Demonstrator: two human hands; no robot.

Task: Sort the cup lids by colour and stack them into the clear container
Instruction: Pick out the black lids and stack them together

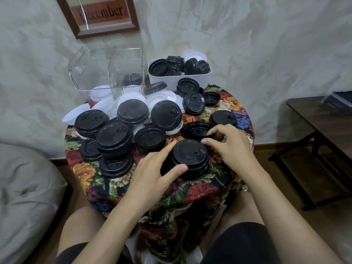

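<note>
A short stack of black lids [189,159] stands near the table's front edge. My left hand [152,174] holds it from the left, thumb on its near rim and forefinger along its far side. My right hand [228,145] touches the stack's right side with curled fingers and also reaches an upturned black lid [196,129] behind it. Several more black lids [114,138] lie in piles at the left and middle. White lids [131,98] lie behind them. The clear container [106,69] stands at the back left with a few lids seen through its wall.
A white tub [179,77] full of black lids sits at the back right. The small round table wears a floral cloth [190,193]. A dark wooden table [320,122] stands to the right, grey bedding [24,197] to the left, a framed picture [102,14] on the wall.
</note>
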